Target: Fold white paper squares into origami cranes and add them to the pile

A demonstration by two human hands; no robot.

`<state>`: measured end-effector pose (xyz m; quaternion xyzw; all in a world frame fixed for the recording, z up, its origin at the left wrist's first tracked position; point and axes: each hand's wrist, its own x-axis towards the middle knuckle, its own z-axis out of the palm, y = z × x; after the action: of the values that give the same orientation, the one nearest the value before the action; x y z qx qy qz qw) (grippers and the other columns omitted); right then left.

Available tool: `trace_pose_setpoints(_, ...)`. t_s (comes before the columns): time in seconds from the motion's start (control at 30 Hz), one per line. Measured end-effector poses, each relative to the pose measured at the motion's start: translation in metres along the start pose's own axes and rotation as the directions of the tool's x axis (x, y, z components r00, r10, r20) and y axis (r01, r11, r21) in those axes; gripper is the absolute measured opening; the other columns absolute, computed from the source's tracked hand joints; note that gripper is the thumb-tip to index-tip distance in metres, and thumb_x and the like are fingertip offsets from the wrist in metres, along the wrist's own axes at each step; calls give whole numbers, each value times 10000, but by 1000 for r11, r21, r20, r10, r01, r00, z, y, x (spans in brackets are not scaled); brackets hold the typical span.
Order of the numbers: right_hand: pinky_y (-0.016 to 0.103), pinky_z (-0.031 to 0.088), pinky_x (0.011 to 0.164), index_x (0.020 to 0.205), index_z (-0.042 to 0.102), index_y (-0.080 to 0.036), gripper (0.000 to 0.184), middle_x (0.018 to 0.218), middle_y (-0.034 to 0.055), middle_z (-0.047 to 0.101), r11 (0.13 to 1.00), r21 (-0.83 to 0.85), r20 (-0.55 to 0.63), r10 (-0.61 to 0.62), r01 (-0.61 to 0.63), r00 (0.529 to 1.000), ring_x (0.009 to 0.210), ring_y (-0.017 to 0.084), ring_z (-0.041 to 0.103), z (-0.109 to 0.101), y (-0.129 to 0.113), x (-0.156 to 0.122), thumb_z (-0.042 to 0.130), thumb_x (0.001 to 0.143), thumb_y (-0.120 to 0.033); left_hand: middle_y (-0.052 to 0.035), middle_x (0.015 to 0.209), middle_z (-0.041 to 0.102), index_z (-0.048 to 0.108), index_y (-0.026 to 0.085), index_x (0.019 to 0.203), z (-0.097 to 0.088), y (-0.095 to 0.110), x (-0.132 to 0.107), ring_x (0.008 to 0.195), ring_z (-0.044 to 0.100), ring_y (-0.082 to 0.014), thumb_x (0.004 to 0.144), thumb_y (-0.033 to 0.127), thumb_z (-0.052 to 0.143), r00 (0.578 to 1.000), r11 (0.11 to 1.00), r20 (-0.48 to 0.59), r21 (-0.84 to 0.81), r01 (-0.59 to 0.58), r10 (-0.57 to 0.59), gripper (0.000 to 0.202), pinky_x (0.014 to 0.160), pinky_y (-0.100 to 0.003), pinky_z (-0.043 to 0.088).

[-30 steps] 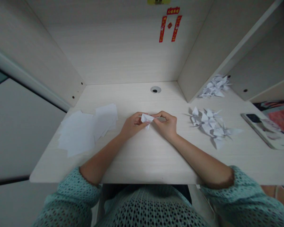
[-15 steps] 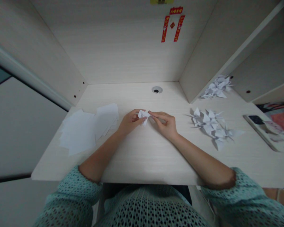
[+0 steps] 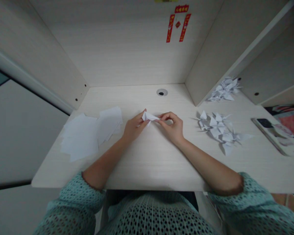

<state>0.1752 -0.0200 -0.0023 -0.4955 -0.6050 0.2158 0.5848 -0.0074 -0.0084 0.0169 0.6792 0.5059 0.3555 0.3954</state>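
Paper [image 3: 150,116] farther forward, long tip rightward

folded white paper [image 3: 150,117] — narrow end rightward — between fingers [image 3: 167,115]

Dim, diffuse light casts soft shadows on the desk [image 3: 149,163], and the view's edges look stretched.

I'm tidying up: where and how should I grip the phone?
Probably its long left edge, from the left: the phone lies flat, camera up, that edge apart from the folded papers, while red cloth lies beyond its far side.
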Motion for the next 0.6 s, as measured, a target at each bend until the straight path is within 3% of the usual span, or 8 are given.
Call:
trace_pose_setpoints(0.17,373,504,790,976,636,-233,405,995,59,685,995,-28,95,-90,93,991,931,222,625,1,1,1,793,638,-392,-1,1031,729,458,258,1362,0,0,0,944,687,-194,810,418,607,999,1000,-37,30,0,1,593,836,-273,517)
trace_pose_setpoints(0.23,381,509,809,1061,645,-258,421,1066,66,681,994,-7,155,-110,112,982,966,220,622,1,1,2,768,678,-383,3,1026,730,459,279,1359,1,0,-1,938,690,-189,815,404,605,999,997,-50,74,-10,14,577,831,-271,517)
trace_pose_setpoints(0.43,382,526,834,987,705,-272,233,1036,54,707,994,69,170,-99,89,981,969,206,648,3,2,1,702,764,-338,2,1085,711,447,288,1367,3,-3,-3,955,683,-169,827,374,584,995,978,-49,194,-75,86,563,847,-260,509)
trace_pose_setpoints(0.6,404,509,865,995,708,-278,239,975,48,718,987,-23,137,-154,158,979,934,212,654,2,0,-1,707,763,-333,-7,1020,727,493,274,1331,3,0,-4,870,693,-168,824,388,580,996,972,-45,224,-66,78,528,773,-239,514)
